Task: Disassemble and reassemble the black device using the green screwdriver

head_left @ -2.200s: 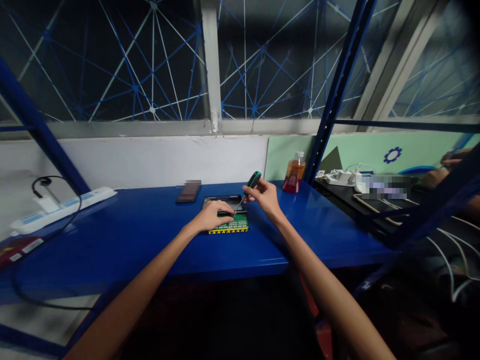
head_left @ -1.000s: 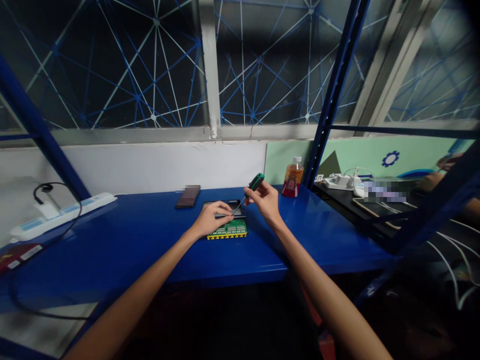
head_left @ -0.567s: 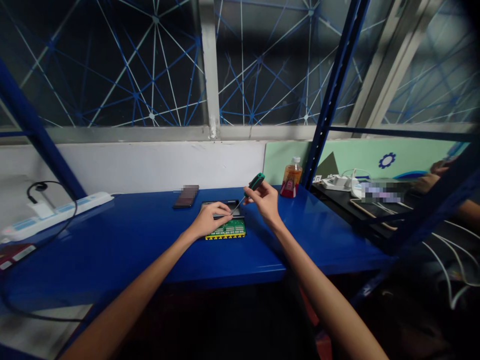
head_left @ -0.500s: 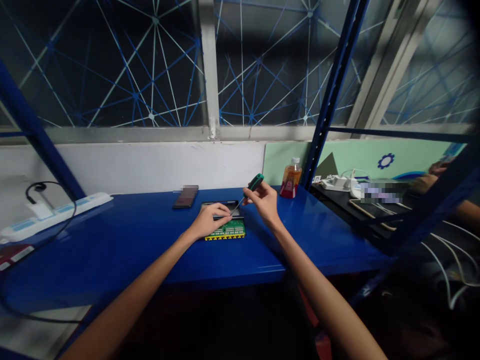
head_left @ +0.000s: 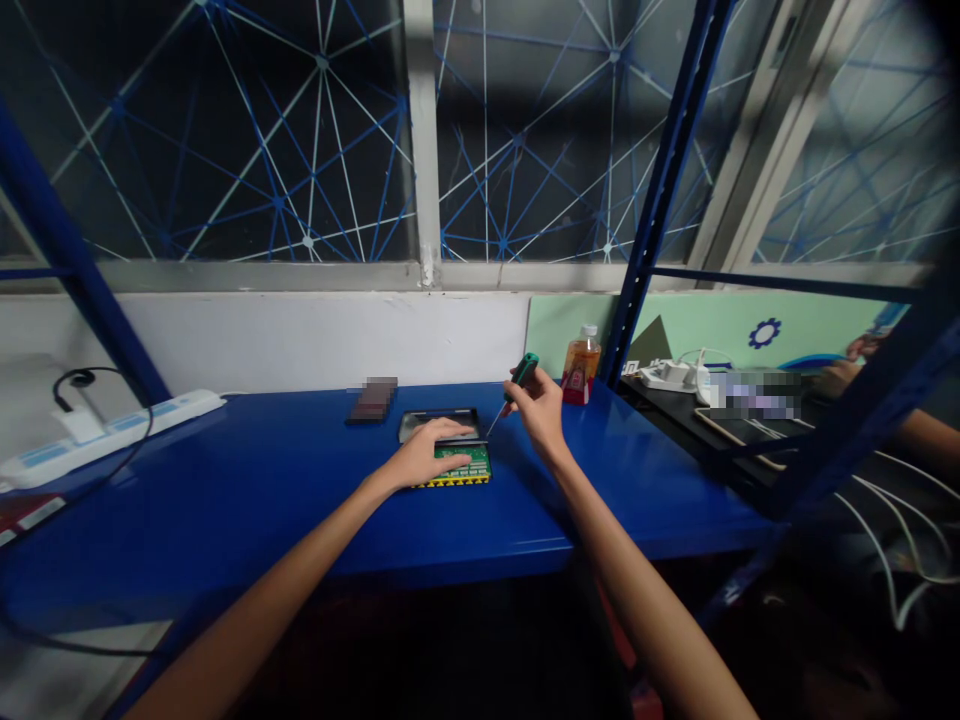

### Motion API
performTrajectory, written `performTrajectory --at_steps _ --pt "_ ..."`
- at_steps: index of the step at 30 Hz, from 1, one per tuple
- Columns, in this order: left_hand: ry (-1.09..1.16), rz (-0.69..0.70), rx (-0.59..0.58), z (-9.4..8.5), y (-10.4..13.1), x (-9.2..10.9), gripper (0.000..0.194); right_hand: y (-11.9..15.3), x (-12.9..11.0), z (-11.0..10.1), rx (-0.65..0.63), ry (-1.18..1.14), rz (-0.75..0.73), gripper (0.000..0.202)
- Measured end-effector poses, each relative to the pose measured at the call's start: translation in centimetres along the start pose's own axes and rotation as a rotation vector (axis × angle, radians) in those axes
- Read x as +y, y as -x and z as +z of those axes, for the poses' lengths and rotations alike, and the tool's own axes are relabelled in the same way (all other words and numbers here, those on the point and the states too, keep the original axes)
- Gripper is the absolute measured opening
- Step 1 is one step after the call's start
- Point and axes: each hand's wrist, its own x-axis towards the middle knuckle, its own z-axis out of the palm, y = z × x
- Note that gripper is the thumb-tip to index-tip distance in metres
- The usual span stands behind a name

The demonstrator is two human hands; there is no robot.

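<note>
A green circuit board (head_left: 477,465) with a row of yellow ports along its near edge lies on the blue table, partly under my left hand. Just behind it is a shallow black casing piece (head_left: 414,421), grey inside. My left hand (head_left: 420,456) rests over both, thumb and fingers apart, the thumb across the board. In my right hand (head_left: 541,415) is a screwdriver (head_left: 523,369) with a green and black handle, gripped by the fingers. Its thin shaft slants down to the left, the tip near the right end of the seam between board and casing; contact is unclear.
Behind stand a dark phone (head_left: 371,402) and a bottle of orange drink (head_left: 581,366). A white power strip (head_left: 172,412) with a black cable lies left. Past the right blue post (head_left: 634,255), a black table holds chargers and cables, with another person's hand (head_left: 838,378).
The screwdriver tip has moved right, away from my left thumb, toward the board's right end. My left fingers have spread farther apart. The view has tilted slightly upward.
</note>
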Motion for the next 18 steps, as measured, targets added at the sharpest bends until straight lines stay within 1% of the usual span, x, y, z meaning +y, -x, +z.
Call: performTrajectory --at_steps 3,7,13,18 --pt "-0.022 0.008 -0.022 0.2 0.1 -0.1 0.048 0.1 0.3 -0.2 0.009 0.141 -0.065 0.018" --pt "-0.018 0.004 -0.030 0.3 0.1 -0.3 0.044 0.6 0.1 0.0 -0.066 0.237 -0.114 0.019" --pt "-0.001 0.021 -0.046 0.5 0.1 -0.5 0.039 1.1 -0.2 0.5 -0.151 0.188 -0.095 0.023" --pt "-0.011 -0.001 -0.064 0.4 0.1 -0.2 0.040 1.2 0.3 0.7 -0.171 0.197 -0.106 0.022"
